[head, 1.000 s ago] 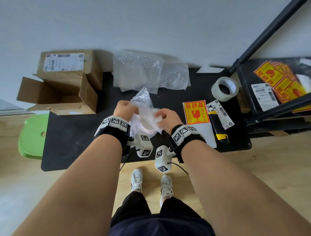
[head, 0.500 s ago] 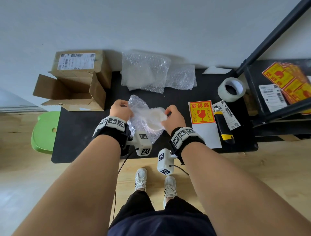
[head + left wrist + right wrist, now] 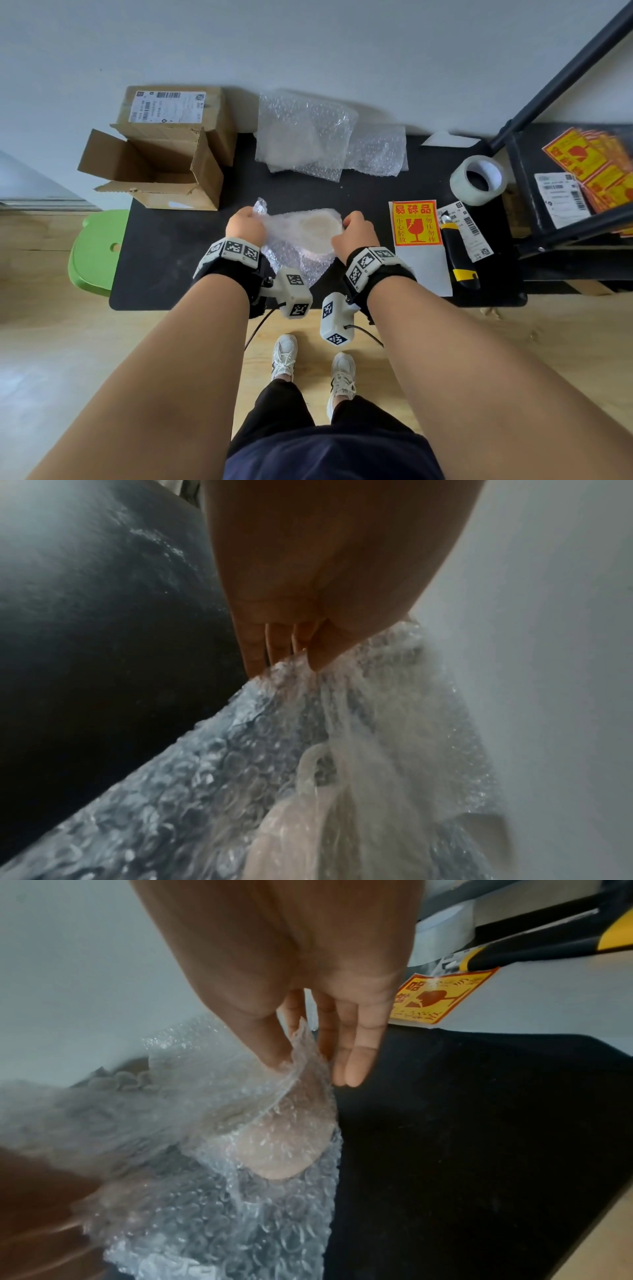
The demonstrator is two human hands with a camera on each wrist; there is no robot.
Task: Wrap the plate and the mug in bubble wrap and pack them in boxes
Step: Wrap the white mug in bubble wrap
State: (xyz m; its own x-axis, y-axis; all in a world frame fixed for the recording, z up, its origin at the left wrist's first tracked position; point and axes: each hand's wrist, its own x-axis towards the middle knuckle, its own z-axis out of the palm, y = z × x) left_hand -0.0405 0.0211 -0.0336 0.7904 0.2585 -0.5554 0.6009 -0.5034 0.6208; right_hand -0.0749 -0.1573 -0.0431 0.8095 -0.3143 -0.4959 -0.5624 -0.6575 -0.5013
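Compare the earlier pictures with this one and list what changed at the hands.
The bubble wrap around the mug, peaked a second ago, is now pulled flatter sideways between the left hand and right hand. Both hands kept their pinch. Cardboard box, tape roll unmoved.

Centre of the head view: a bubble-wrap bundle (image 3: 301, 236) lies on the tabletop (image 3: 171, 260), between the left hand (image 3: 245, 226) and right hand (image 3: 354, 233). Upper left: an open box (image 3: 154, 171) before a closed box (image 3: 174, 109). Upper centre: a second wrapped bundle (image 3: 305, 137). Right: sticker (image 3: 416, 222), knife (image 3: 459, 253), tape roll (image 3: 478, 180).
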